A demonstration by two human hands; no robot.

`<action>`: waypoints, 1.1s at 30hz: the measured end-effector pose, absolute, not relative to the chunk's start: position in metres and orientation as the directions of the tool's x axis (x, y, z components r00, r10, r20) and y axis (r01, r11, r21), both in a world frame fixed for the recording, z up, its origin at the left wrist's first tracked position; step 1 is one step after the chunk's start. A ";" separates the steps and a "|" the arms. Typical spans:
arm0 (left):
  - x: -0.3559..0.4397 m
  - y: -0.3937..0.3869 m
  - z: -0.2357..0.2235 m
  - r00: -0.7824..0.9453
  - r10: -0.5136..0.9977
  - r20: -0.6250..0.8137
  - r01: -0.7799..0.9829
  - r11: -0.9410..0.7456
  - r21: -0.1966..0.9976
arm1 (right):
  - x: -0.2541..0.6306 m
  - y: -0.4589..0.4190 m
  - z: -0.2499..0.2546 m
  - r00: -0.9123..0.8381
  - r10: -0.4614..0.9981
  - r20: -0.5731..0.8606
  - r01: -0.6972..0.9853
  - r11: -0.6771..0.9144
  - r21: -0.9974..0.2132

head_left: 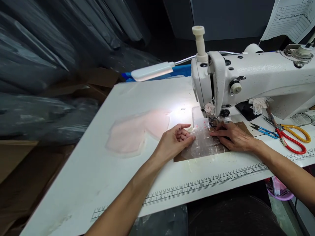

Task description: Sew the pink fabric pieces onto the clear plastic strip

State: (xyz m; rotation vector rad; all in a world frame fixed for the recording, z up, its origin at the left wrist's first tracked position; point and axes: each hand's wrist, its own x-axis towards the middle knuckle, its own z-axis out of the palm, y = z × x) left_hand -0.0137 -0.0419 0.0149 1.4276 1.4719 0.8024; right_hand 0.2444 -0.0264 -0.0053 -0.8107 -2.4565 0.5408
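Observation:
A translucent sheet (200, 141) with small pink-red marks lies over a brown board (183, 156) beneath the head of a white sewing machine (256, 73). My left hand (175, 139) has its fingers curled, with thumb and fingertips closed at the sheet's left edge. Close to the presser foot (213, 122), my right hand (230, 136) keeps its fingers together on the sheet's right part. What lies under those right fingertips is hidden. A small pale pink ruffled piece (209, 108) sits by the needle area.
Sheer pink fabric (130, 134) lies flat on the white table (86, 183) at left. A lamp (152, 70) shines from behind. At right are blue thread snips (264, 131), red-handled scissors (290, 141) and yellow-handled scissors (296, 129). A printed ruler (204, 183) runs along the front edge.

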 end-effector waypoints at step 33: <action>0.009 0.003 0.004 0.802 0.530 0.273 0.584 -0.792 -0.177 | 0.242 -0.035 -0.006 -0.668 0.675 0.314 0.508 0.722 -0.469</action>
